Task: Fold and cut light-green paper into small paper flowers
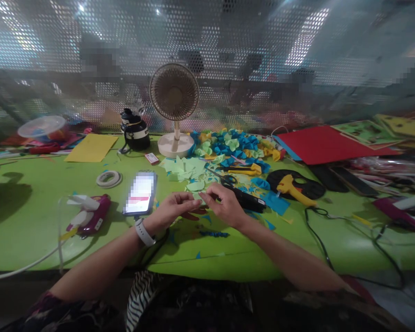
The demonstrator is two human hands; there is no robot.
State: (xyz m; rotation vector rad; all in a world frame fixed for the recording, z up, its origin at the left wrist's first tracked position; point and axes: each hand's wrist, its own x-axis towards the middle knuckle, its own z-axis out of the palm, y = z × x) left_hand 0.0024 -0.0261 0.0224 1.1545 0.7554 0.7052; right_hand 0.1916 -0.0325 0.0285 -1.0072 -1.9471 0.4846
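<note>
Close together over the green table, my left hand (181,205) and my right hand (224,205) pinch a small piece of pale green paper (201,197) between thumbs and fingers. Part of that paper is hidden by the fingertips. Just beyond them lies a pile of pale green paper cutouts (185,168). A pair of scissors (229,178) and a black, long-bodied object (247,199) rest near my right hand. Left of my left hand is a phone (140,192) with a lit screen. Blue paper scraps (214,234) are scattered below my hands.
A fan (174,99) stands behind a heap of folded paper flowers (231,143). To the right are a yellow glue gun (295,190), a box cutter (244,170) and red sheets (332,144). A tape roll (109,178) and a purple power strip (93,216) with cables sit left.
</note>
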